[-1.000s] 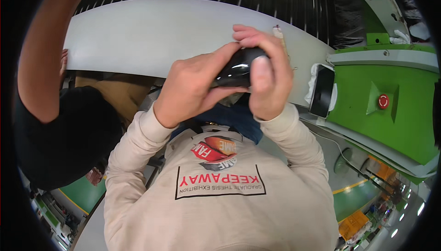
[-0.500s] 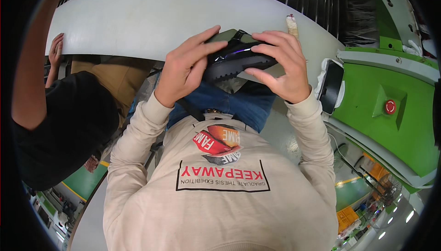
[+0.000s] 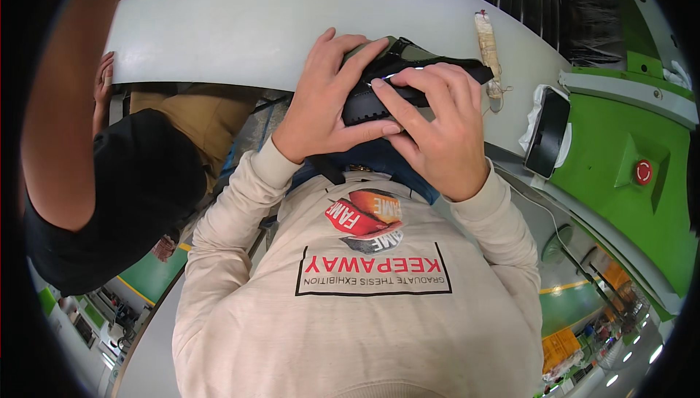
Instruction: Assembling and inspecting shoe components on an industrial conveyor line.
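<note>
A black and olive-green shoe-like item (image 3: 366,108) with a toothed edge is held up in front of my waist; its exact kind is unclear. My left hand (image 3: 321,99) wraps its left end, fingers over the far side and thumb along the near edge. Across its top lies my right hand (image 3: 445,117), index fingertip pressed near the middle and the other fingers curled over it. The right thumb sits close to the left thumb, at the near edge. A dark tapered end sticks out past the right fingers. My hands hide much of the item.
A white table (image 3: 240,26) spreads beyond my hands. On it lies a wrapped stick-like thing (image 3: 487,44) with string. To the right are a black phone (image 3: 548,132) on white cloth and a green machine with a red button (image 3: 642,172). Another person's hand (image 3: 104,77) rests at left.
My right hand has shifted from the item's right end onto its top. My left thumb now reaches along the near edge. The item has turned slightly, and the whole view has shifted.
</note>
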Available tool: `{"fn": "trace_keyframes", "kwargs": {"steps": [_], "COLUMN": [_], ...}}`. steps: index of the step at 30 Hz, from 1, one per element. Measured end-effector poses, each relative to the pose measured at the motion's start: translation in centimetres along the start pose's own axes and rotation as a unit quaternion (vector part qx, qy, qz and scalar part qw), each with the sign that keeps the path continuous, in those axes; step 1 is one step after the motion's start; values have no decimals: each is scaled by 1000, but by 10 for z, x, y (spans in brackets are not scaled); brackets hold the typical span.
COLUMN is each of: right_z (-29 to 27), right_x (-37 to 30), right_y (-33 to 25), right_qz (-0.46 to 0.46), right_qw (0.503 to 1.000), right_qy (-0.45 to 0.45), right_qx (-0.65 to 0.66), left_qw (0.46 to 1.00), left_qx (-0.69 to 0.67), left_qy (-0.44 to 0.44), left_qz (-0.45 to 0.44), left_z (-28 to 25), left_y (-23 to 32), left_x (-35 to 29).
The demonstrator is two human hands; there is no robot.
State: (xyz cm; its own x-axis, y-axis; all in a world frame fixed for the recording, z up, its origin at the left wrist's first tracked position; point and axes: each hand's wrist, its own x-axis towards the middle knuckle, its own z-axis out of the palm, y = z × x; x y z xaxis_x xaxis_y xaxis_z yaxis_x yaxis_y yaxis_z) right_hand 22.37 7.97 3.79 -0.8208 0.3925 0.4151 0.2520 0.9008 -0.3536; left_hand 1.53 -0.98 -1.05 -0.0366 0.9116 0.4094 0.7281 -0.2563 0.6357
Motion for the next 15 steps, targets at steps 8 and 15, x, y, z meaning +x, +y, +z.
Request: {"fn": "trace_keyframes", "kwargs": {"steps": [8, 15], "right_z": [10, 9], "right_x": [8, 18], "right_y": [8, 10], "right_qz": [-5, -23], "right_qw": [996, 998], "right_qy": [13, 3], "right_qx": [88, 58], "left_qw": [1000, 997], "left_qx": [17, 21], "left_qy": [4, 64], "left_qz": [23, 24], "left_z": [-1, 10], "left_y": [-10, -10], "left_x": [-1, -3]}}
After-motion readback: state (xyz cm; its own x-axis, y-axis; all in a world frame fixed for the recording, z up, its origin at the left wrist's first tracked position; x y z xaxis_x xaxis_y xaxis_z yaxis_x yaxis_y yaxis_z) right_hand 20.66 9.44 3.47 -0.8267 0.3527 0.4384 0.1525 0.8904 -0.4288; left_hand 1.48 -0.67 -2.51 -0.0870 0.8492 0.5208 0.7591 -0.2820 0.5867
